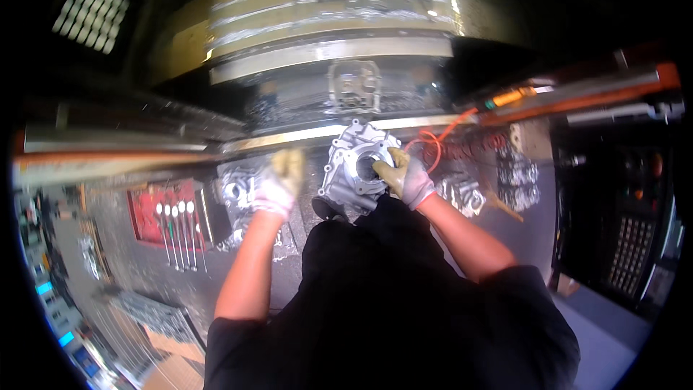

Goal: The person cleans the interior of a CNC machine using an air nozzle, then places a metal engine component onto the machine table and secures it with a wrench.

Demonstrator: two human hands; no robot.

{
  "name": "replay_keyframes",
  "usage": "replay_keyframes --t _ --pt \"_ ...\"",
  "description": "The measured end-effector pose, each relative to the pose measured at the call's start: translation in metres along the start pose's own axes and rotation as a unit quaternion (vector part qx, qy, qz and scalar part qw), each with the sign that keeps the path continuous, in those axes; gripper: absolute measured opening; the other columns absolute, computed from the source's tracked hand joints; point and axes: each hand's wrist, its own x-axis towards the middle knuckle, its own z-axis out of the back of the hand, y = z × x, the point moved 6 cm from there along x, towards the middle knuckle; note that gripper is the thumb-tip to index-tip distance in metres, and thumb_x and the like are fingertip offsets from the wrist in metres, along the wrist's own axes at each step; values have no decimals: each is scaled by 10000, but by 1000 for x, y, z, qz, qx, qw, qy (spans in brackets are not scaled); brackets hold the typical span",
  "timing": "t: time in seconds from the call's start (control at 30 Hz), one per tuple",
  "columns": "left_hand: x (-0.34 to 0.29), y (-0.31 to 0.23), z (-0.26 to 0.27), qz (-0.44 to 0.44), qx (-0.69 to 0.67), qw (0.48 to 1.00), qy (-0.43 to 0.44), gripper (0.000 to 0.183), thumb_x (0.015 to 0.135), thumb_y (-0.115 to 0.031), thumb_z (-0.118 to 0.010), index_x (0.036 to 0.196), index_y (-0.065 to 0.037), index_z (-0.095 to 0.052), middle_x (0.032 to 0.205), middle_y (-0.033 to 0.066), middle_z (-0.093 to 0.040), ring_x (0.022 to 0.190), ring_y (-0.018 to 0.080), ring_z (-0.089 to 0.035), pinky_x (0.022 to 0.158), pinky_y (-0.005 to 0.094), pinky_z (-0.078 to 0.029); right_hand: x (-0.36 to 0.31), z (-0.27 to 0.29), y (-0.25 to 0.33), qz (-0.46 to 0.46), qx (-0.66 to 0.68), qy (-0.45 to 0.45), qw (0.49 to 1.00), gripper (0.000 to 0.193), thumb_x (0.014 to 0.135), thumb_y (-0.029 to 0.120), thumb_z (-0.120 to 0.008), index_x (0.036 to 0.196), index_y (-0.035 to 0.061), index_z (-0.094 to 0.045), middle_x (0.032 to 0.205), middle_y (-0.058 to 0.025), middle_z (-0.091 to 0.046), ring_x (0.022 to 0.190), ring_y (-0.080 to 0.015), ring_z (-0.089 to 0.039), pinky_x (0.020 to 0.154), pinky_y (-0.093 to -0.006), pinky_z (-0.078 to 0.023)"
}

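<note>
A silvery cast-metal housing [345,166] with a round central bore stands in front of me, at the sill of the machine. My right hand [408,177], in a yellow-and-white work glove, grips it at the right side of the bore, with fingers at the opening's edge. My left hand [280,182], gloved alike, is raised left of the housing and apart from it. Motion smears its fingers, and nothing shows clearly in them. Beneath and beside that hand lie more metal castings [234,191].
Long-stemmed gauges with round white heads [175,209] lean by a red tray [144,220] at left. An orange coiled hose [437,143] and orange-handled tool [514,97] sit at right, near more castings [463,193]. A button panel [629,245] stands far right. Inside the machine is a frame-shaped part [354,87].
</note>
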Motion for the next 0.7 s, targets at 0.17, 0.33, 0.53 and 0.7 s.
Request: replay_keyframes --t 0.17,0.33,0.53,0.7 --pt "-3 -22 -53 255 -255 926 115 458 1080 -419 -532 791 -70 -597 791 83 -707 733 169 -701 628 347 -578 -25 96 -29 -58 170 -124 976 229 940 252 -675 956 26 -648 715 -23 -606 474 -78 -524 420 -257 -431" --pt "-12 -4 -151 262 -467 836 115 644 1034 -604 -544 1254 -2 -603 964 111 -727 925 267 -726 897 401 -599 -50 149 -37 -94 279 -138 946 251 962 277 -671 913 38 -613 688 -34 -571 434 -115 -506 404 -273 -389" --pt "16 -196 -122 74 -720 575 380 790 938 -723 -576 1238 4 -647 1002 172 -710 999 384 -694 958 553 -554 -29 159 -89 -68 411 47 908 544 1046 505 -523 1221 17 -689 1139 -155 -712 608 -136 -626 492 -241 -456" --pt "49 -259 -172 396 -517 721 237 542 955 -590 -678 1075 -62 -659 856 78 -674 786 252 -674 755 397 -581 56 226 -249 -136 71 -195 969 718 1010 598 -549 1553 139 -452 1376 -109 -651 1115 -254 -668 911 -418 -529"
